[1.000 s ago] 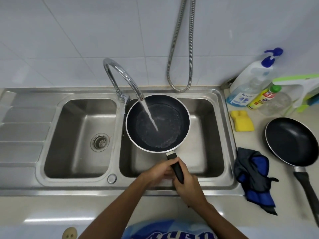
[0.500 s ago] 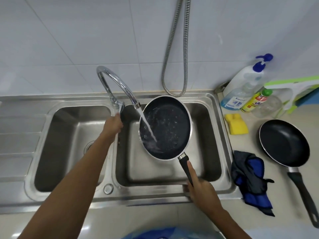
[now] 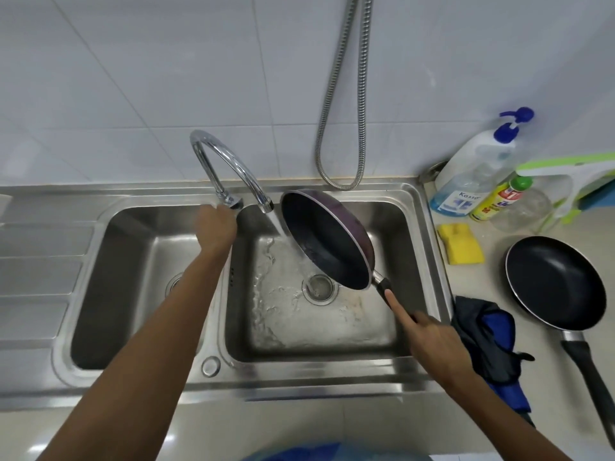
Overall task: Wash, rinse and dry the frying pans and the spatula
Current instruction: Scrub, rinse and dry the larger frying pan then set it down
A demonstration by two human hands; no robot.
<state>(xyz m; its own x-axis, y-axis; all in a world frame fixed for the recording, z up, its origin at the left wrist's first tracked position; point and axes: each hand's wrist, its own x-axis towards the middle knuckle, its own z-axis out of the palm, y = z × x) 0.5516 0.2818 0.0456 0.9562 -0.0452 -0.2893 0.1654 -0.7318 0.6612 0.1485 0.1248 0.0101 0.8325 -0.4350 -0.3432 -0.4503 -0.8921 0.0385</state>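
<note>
The frying pan (image 3: 329, 241) hangs steeply tilted over the right basin (image 3: 366, 334), water from the tap (image 3: 229, 198) striking its 9 o'clock rim. The right hand (image 3: 429, 337) grips its handle at 5 o'clock, forefinger straight along it. At 9 o'clock the left hand (image 3: 214, 227) curls round the tap's base. A second pan (image 3: 555, 281) lies at 3 o'clock.

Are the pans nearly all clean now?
Halfway, maybe. One pan looks scrubbed: the right hand tips it over the sink, rinsing, left hand at the running tap. Drying with the cloth is left. The other pan waits on the counter; no spatula shows.
</note>
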